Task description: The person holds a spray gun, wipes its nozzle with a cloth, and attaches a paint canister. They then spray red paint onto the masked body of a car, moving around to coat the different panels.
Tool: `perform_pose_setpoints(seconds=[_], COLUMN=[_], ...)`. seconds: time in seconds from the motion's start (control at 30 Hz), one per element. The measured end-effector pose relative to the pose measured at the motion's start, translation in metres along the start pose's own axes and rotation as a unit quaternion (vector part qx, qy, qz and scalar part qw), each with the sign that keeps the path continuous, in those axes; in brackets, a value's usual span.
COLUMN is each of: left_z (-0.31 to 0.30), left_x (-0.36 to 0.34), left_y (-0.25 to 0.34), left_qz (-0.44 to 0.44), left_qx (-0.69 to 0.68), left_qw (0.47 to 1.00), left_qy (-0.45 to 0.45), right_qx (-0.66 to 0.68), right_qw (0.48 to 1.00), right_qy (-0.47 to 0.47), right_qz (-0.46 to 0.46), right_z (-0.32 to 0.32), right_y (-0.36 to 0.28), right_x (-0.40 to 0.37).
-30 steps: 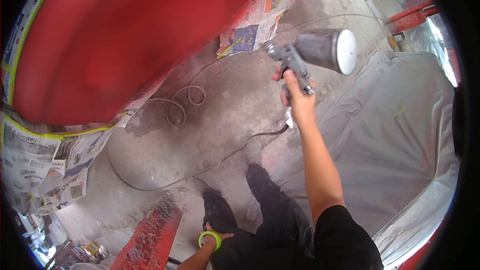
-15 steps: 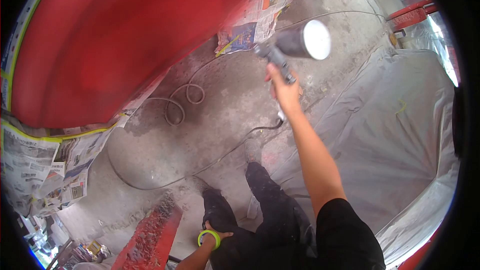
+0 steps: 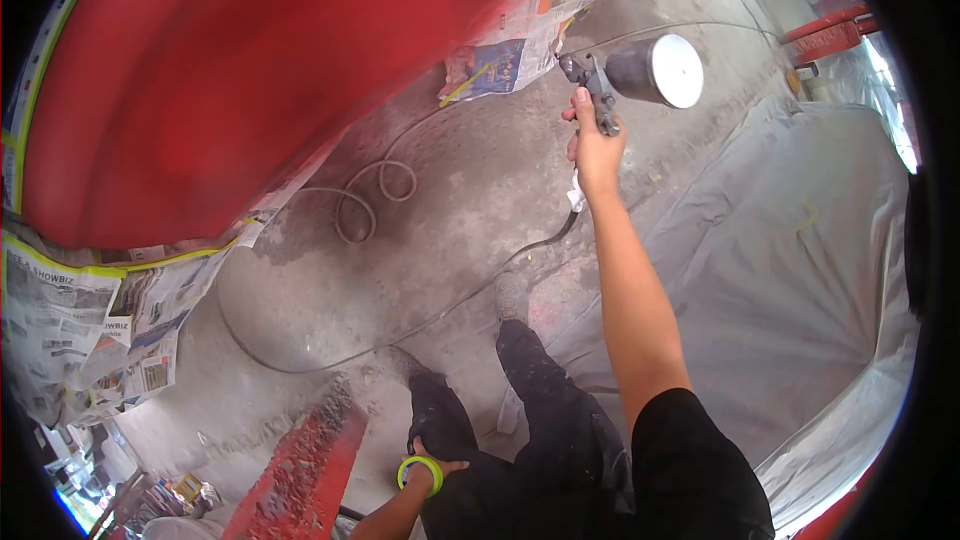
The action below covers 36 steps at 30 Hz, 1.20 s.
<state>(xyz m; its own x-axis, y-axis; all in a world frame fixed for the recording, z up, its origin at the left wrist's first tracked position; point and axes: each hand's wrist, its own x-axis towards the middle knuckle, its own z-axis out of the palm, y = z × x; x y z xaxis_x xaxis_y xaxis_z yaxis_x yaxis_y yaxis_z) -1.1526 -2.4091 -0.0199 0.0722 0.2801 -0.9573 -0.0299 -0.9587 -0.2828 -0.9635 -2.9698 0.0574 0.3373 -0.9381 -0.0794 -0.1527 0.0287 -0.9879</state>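
Observation:
My right hand (image 3: 598,148) is wrapped round the handle of a grey spray gun (image 3: 600,98) with a dark cup (image 3: 632,71) and white lid. A hose (image 3: 560,236) runs from below that hand down to the floor. At the left, a glossy red panel (image 3: 230,90) is edged with newspaper (image 3: 60,310) and yellow-green tape; the gun is to the right of it, apart from it. My left hand (image 3: 440,460) rests on my dark trousers at the thigh, fingers apart, with a roll of yellow-green tape (image 3: 419,477) round the wrist area.
The hose loops over the grey concrete floor (image 3: 300,320) near my feet. A grey cover sheet (image 3: 780,240) spreads on the right. A red, paint-crusted beam (image 3: 300,470) stands at the lower left, beside assorted items (image 3: 180,495). Another red part (image 3: 825,40) is at the upper right.
My right hand has moved right and slightly up with the spray gun, and the hose below it has shifted along. My left hand remains on the thigh.

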Motion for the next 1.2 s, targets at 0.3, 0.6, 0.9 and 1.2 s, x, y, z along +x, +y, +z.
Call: perform_pose_setpoints(seconds=[0.3,0.6,0.9,1.2], left_z=[-0.011,-0.020,-0.011,-0.010], left_x=[-0.012,-0.026,-0.026,-0.026], left_y=[0.010,0.009,0.001,-0.013], left_qz=[-0.026,-0.037,-0.043,-0.024], left_qx=[0.020,-0.002,-0.037,-0.056], left_qw=[0.999,0.999,0.998,0.997], left_qy=[-0.006,-0.022,-0.017,-0.041], right_qx=[0.157,0.057,0.120,0.098], right_qw=[0.955,0.997,0.954,0.975], right_qy=[-0.249,0.042,-0.271,-0.188], right_qz=[0.041,-0.025,-0.051,-0.064], right_z=[-0.008,-0.009,0.044,0.045], right_y=[-0.070,-0.074,-0.092,-0.121], right_x=[-0.086,-0.054,-0.177,-0.195])
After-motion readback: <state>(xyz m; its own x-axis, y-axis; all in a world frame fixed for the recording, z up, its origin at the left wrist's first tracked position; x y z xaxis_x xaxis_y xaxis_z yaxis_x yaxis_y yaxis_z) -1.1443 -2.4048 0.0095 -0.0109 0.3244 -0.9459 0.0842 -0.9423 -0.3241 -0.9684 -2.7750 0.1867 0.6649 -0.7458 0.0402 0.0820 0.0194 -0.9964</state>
